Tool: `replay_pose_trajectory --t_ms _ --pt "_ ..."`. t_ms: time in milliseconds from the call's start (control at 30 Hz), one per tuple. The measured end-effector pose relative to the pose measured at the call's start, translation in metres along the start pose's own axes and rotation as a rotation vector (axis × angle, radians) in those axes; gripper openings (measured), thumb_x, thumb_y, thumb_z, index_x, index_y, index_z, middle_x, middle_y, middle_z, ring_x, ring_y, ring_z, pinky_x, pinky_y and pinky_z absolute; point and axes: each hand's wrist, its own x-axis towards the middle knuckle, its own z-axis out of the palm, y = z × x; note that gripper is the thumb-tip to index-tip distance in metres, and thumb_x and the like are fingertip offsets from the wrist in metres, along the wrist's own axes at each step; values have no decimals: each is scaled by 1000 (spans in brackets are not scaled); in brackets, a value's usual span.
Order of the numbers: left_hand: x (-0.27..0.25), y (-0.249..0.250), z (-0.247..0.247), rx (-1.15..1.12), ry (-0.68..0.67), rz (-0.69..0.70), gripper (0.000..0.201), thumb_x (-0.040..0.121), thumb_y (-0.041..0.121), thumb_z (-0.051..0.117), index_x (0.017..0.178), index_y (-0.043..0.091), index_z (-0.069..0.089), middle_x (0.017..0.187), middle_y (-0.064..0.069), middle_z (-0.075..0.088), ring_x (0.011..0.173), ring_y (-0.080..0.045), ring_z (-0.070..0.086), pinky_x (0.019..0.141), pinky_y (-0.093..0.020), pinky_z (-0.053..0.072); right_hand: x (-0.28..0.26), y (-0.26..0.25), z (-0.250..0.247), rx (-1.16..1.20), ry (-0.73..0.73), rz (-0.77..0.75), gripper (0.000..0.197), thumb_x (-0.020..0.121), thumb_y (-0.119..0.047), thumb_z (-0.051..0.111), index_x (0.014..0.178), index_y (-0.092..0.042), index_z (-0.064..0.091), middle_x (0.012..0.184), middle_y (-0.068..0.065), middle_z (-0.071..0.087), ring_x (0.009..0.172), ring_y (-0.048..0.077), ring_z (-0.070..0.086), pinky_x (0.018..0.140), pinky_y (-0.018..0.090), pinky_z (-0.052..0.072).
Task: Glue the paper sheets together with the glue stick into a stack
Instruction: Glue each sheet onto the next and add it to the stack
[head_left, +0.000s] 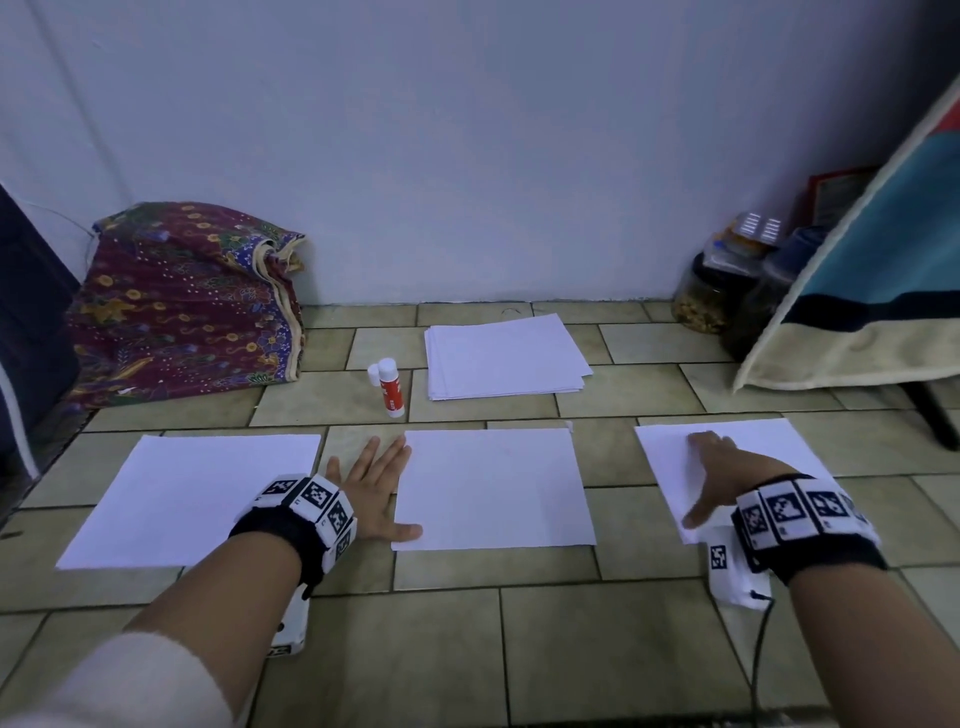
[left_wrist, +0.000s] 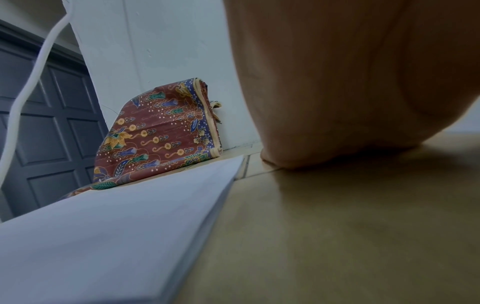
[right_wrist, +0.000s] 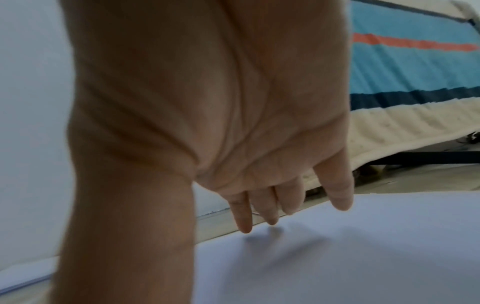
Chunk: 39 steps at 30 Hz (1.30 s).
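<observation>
Tiled floor (head_left: 545, 639). Three single paper sheets lie in a row: left sheet (head_left: 192, 499), middle sheet (head_left: 493, 488), right sheet (head_left: 737, 441). Behind them, near the wall, a paper stack (head_left: 506, 356) with the glue stick (head_left: 390, 387) just to its left, lying down, cap on. Left hand (head_left: 376, 486) lies flat on the floor between left and middle sheets, fingers straight and spread, thumb touching the middle sheet's edge. Right hand (head_left: 719, 475) rests on the right sheet, fingers (right_wrist: 340, 197) extended, tips down on the paper, holding nothing. Patterned cloth bundle (head_left: 182, 301) sits against the wall at left.
</observation>
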Motion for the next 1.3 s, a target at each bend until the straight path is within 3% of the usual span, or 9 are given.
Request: replay_pose_trajectory --t_ms 67,133,233,367,433,600,833,1133,1300 --pt "-1 10 -15 -12 -185 28 152 37 102 -8 153 5 4 153 4 -31 147 -16 -18 109 -63 14 1 8 3 49 4 16 121 63 -30 88 149 -9 7 148 9 33 135 26 37 103 36 39" --pt "-10 16 -29 -94 -298 7 169 4 100 -15 149 14 -22 151 3 -35 145 -17 -23 114 -56 -3 1 11 4 63 16 6 119 60 -26 90 148 -11 10 142 9 42 129 26 44 100 34 41" --pt "-12 19 -27 -119 -264 -3 171 -2 98 -16 148 15 -25 155 1 -32 145 -18 -24 114 -53 -6 2 14 4 52 69 -13 110 61 -25 89 146 -14 20 139 7 47 127 25 46 101 31 38" --pt "-11 18 -29 -124 -282 20 166 8 103 3 148 18 -25 152 6 -35 144 -17 -26 114 -55 -7 3 20 6 56 142 -56 89 71 -32 83 142 -18 32 138 3 50 125 22 48 98 28 36" --pt "-10 18 -30 -140 -315 6 148 36 102 24 149 19 -24 152 9 -34 143 -17 -27 115 -56 -8 3 23 6 38 166 -65 64 81 -35 73 135 -18 43 133 3 55 117 20 52 91 27 36" --pt "-11 21 -28 -219 -263 -42 111 81 68 56 151 22 -18 155 12 -28 144 -15 -26 115 -56 -9 2 35 -9 218 380 -24 24 92 -24 58 105 -5 64 100 13 67 86 23 53 75 29 35" --pt "-13 31 -31 -275 -183 -80 145 22 78 25 153 25 -9 159 11 -19 147 -14 -16 115 -54 -5 -26 7 -45 358 640 6 26 94 -18 53 105 4 60 87 16 58 78 28 48 69 32 34" --pt "-9 28 -24 -245 -169 -69 142 29 83 27 153 23 -6 158 14 -19 146 -14 -18 114 -59 -4 -44 -150 4 214 105 -399 49 99 -41 44 127 -2 49 127 15 58 114 27 54 78 26 34" --pt "-8 29 -23 -237 -182 -84 112 78 71 57 153 20 -10 157 13 -24 145 -17 -23 112 -62 -5 -44 -197 33 200 8 -370 53 102 -42 33 135 0 38 137 16 49 125 31 46 108 40 30"
